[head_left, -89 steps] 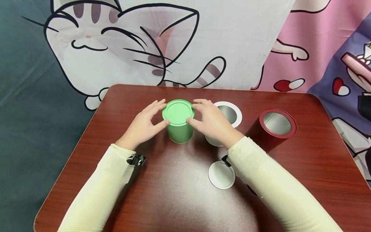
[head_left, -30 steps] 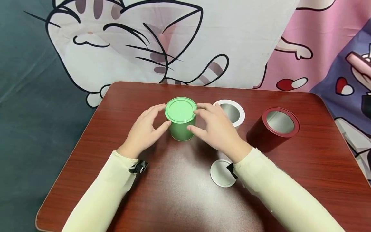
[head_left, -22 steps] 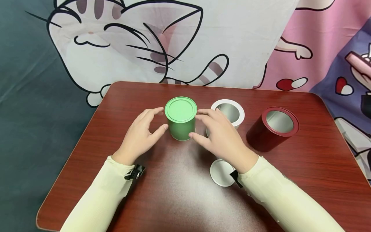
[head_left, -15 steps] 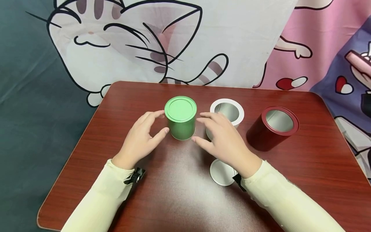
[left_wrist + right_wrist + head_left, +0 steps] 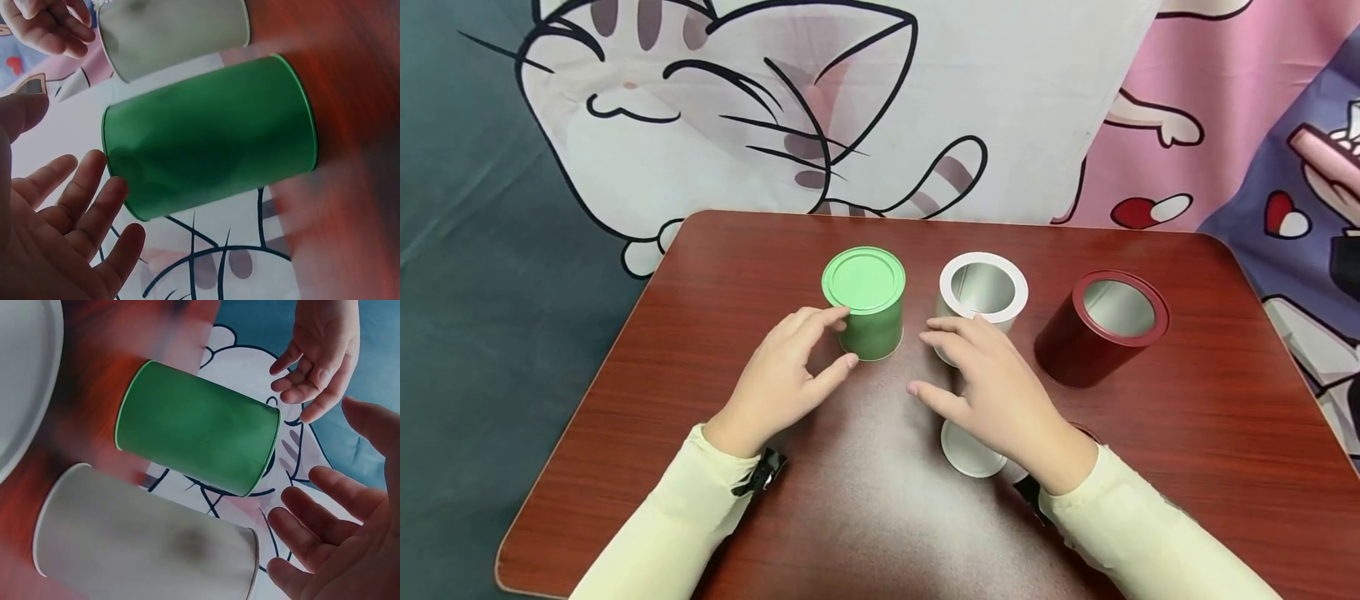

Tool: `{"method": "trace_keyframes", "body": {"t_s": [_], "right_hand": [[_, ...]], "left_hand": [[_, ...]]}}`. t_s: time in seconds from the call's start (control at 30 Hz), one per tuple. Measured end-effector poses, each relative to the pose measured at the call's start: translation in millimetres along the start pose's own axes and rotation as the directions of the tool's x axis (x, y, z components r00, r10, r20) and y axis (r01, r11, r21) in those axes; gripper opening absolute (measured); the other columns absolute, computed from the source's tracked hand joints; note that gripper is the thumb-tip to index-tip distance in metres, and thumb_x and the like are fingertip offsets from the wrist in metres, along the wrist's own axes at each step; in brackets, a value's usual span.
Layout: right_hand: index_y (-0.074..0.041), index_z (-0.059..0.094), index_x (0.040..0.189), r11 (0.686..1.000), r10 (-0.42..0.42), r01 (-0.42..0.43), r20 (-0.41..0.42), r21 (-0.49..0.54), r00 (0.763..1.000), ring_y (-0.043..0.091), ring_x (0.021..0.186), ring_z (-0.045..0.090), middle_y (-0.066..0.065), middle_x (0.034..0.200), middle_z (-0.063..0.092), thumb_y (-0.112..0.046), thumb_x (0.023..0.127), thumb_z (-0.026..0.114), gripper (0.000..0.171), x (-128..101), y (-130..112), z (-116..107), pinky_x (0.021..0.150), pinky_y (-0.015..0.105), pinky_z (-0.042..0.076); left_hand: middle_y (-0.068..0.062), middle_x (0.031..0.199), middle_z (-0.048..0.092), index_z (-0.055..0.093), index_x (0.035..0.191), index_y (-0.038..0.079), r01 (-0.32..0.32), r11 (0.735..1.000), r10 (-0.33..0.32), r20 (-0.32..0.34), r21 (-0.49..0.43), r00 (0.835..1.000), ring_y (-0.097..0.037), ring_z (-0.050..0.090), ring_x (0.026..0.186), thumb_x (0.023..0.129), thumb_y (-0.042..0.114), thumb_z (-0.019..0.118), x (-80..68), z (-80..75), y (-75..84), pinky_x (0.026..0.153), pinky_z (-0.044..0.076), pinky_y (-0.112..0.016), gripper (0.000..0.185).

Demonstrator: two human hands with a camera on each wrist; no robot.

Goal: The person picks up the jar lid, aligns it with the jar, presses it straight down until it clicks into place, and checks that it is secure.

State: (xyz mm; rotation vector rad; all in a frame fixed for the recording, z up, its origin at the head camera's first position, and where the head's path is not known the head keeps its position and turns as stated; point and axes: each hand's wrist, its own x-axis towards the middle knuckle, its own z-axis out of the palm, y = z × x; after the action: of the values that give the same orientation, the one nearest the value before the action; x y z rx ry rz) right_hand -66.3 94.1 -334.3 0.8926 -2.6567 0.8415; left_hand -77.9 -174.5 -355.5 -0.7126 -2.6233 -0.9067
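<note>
Two open hands beside a closed green tin on a table.

From the head view, the left hand and the right hand lie with fingers loosely spread, holding nothing; the green tin stands upright just beyond the left fingertips, lid on, and whether they touch it cannot be told there. The left wrist view shows a narrow gap between those fingers and the tin's side. Just beyond the right fingertips stands a white tin, open-topped, with a red tin further right. A white lid lies flat on the table, partly under the right palm; neither wrist view makes it out clearly.
</note>
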Motion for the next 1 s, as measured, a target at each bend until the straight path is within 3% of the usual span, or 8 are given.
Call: {"method": "trace_keyframes", "body": {"t_s": [0.53,1.0], "right_hand": [[-0.003,0.070,0.119,1.000,0.016,-0.016,-0.009,0.008,1.000,0.030,0.122,0.057,0.008,0.126,0.065,-0.032,0.078,0.085,0.052,-33.4,7.2,7.1,0.117,0.050,0.029],[-0.002,0.070,0.118,0.998,0.062,-0.062,0.001,0.017,0.998,0.026,0.122,0.058,0.007,0.126,0.065,-0.031,0.079,0.085,0.051,-57.1,14.8,17.7,0.120,0.043,0.025]], "left_hand": [[-0.002,0.128,0.062,0.060,0.133,0.009,-0.098,0.995,0.098,0.112,-0.001,0.989,-0.021,0.059,0.119,0.089,0.030,0.073,-10.9,28.0,19.7,0.100,0.046,-0.045,0.051],[0.000,0.129,0.062,0.061,0.133,0.011,-0.127,0.991,0.131,0.145,-0.036,0.981,-0.016,0.057,0.121,0.089,0.033,0.074,-14.7,49.4,30.6,0.103,0.045,-0.041,0.051]]}}
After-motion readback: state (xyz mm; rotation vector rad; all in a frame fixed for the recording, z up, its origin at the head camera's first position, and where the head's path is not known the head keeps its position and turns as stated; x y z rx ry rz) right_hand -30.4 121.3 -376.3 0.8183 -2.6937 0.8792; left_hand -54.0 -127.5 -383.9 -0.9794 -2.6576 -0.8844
